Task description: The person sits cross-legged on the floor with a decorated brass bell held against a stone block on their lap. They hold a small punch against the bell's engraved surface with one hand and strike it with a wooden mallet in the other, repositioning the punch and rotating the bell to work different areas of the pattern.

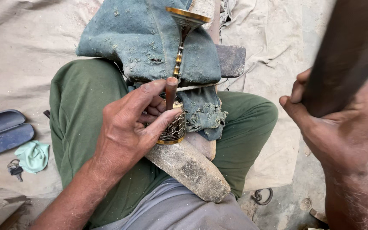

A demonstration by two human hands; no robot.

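Two hands are at work over the lap. The left hand (139, 121) is closed around an engraved brass goblet (176, 72) lying lengthwise on a wooden block (192, 168) across the green trousers (79, 110); its patterned base sits against the fingers, its bowl points away over a dusty blue-green cloth (143, 38). The thumb and forefinger also pinch a small reddish punch (171, 91) upright on the base. The right hand (335, 123) is raised at the right, fist tight around a dark wooden mallet handle (348, 51). One blue spectacle case (3, 132) lies open and empty on the ground sheet (18, 51) at left, beside a green cloth (33, 155) and keys (15, 169).
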